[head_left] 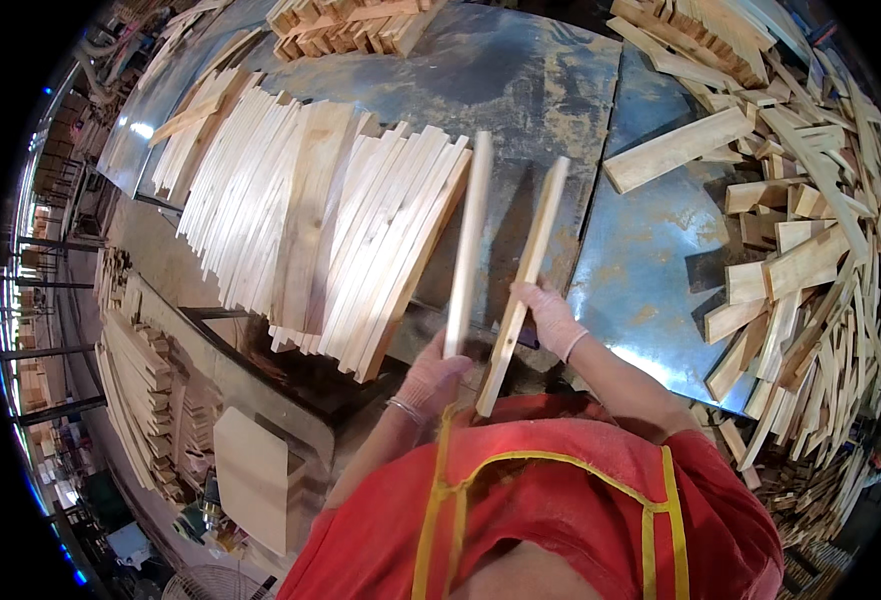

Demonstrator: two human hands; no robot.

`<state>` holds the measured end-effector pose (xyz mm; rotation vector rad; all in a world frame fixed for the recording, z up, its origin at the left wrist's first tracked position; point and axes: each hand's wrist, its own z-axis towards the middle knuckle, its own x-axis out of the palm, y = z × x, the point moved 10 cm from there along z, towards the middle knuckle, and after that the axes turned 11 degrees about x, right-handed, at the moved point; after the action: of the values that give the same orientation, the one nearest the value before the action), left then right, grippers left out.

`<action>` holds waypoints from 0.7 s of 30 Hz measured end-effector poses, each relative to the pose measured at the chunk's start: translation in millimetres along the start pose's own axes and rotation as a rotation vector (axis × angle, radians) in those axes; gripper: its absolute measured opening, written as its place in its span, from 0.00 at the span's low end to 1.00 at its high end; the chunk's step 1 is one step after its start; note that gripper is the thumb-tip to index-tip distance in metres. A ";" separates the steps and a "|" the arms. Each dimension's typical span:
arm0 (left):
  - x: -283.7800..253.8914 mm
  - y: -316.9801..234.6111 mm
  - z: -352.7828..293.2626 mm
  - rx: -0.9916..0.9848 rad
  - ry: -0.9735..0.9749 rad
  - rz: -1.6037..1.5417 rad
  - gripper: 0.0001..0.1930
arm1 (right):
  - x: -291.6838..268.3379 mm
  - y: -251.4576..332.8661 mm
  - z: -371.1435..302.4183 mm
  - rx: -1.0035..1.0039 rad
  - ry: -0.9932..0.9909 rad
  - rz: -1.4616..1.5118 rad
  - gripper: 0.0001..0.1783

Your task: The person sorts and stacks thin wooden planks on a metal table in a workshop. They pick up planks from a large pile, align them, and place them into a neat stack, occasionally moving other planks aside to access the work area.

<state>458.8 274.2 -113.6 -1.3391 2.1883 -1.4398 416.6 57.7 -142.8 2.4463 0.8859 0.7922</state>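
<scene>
My left hand (434, 372), in a pale glove, is closed round the lower end of a light wood strip (469, 240) that points away from me. In my right hand (550, 318), also gloved, is a second wood strip (526, 280), gripped below its middle and tilted to the right. The two strips are apart, held over the near edge of the metal table (520, 80). Just left of them lies a row of similar strips (390, 220), side by side, with a wider board (310, 210) among them.
A large heap of loose wood pieces (810, 260) covers the table's right side, with one flat board (678, 150) at its edge. Stacked blocks (350, 28) stand at the far side. Lower left, more stacked strips (135, 375) sit near a pale panel (250, 480).
</scene>
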 end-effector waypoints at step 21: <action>153.5 -92.4 78.3 0.684 0.109 1.464 0.43 | -305.7 353.6 89.6 -0.370 -0.918 -0.639 0.37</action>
<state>470.4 96.3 -33.2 0.5491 1.6104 -1.2607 435.3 -417.7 -128.0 1.7086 0.9219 -0.3581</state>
